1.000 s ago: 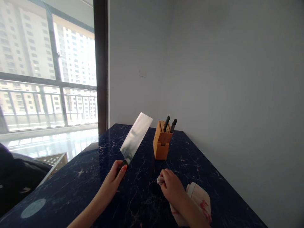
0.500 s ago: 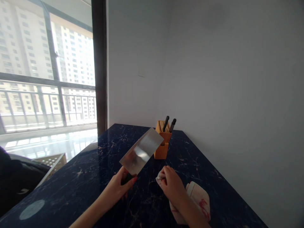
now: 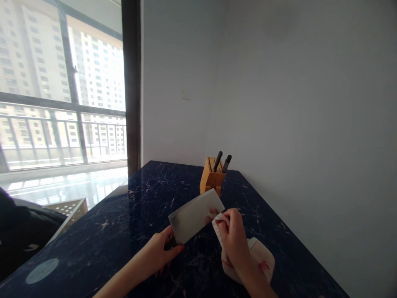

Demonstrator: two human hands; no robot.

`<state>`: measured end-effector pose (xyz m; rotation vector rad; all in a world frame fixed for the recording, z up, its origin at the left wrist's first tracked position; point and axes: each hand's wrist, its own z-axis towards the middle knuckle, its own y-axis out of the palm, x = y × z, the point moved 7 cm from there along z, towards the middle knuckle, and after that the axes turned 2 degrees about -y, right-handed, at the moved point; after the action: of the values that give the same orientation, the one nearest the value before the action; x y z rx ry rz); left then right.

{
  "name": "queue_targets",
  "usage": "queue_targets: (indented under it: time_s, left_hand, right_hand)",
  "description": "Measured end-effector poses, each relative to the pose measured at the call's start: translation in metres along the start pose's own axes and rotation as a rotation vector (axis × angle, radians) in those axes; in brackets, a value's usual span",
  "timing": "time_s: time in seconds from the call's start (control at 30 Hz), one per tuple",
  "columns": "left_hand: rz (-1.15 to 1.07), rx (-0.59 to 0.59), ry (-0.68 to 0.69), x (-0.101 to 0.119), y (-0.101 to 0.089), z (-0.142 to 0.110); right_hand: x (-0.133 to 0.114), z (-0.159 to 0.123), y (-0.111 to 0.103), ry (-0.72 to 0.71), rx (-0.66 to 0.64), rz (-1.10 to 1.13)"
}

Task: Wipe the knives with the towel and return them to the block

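The dark stone surface (image 3: 108, 231), veined with pale streaks, runs along a white wall (image 3: 294, 103) beside a tall window (image 3: 77, 74). The fingers (image 3: 164, 245) of the left hand (image 3: 156, 253) are closed around the black handle (image 3: 171, 244) of a cleaver (image 3: 195, 215), holding its broad steel blade tilted just above the surface. The fingers (image 3: 231, 219) of the right hand (image 3: 234, 234) are pinched on a fold of white cloth (image 3: 218, 223), pressing it to the far end of the blade, while the red-marked rest of the cloth bunches under the right wrist. The main risk looks to be the blade's edge: if the thin fold slips or the blade twists in the left hand, the steel could slide into the right fingers. A loose hold on the handle could also let the cleaver tip and strike the hard stone. Just behind the blade stands a wooden knife block (image 3: 212, 174) holding two black knife handles (image 3: 222, 161). Beyond the surface's left side, a balcony railing (image 3: 62, 136) crosses the window, with high-rise apartment buildings (image 3: 96, 78) outside.
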<state>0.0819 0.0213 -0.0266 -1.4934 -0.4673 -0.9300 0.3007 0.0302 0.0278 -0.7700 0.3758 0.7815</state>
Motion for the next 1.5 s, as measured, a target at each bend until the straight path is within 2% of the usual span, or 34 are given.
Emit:
queue_targets:
  time_s: [0.2, 0.33, 0.53, 0.63, 0.77, 0.87, 1.13, 1.37, 1.5]
  left_hand:
    - [0.042, 0.031, -0.011, -0.009, -0.002, 0.001]
    - [0.055, 0.026, -0.031, -0.013, 0.000, 0.004]
    - [0.001, -0.040, -0.192, -0.029, 0.008, 0.005]
    - [0.011, -0.051, -0.200, -0.031, 0.010, 0.006]
    - [0.192, -0.048, -0.089, -0.013, 0.007, 0.002]
    - [0.359, -0.040, -0.072, 0.000, 0.006, -0.004]
    - [0.536, 0.004, -0.041, 0.005, 0.009, -0.010]
    - [0.588, 0.020, -0.028, 0.005, 0.013, -0.011]
    - [0.602, -0.018, -0.072, 0.003, 0.015, -0.009]
  right_hand:
    - [0.003, 0.008, -0.019, 0.001, 0.130, -0.023]
    - [-0.004, 0.007, -0.029, -0.047, 0.224, 0.028]
    - [-0.019, 0.002, -0.041, -0.154, 0.325, 0.100]
    - [-0.023, 0.000, -0.041, -0.201, 0.335, 0.124]
    - [-0.027, -0.002, -0.027, -0.233, 0.220, 0.140]
    - [-0.027, -0.004, -0.009, -0.224, 0.106, 0.143]
    - [-0.009, -0.012, 0.037, -0.186, -0.121, 0.105]
    - [-0.019, -0.013, 0.042, -0.205, -0.228, -0.082]
    - [-0.028, -0.018, 0.045, -0.233, -0.316, -0.134]
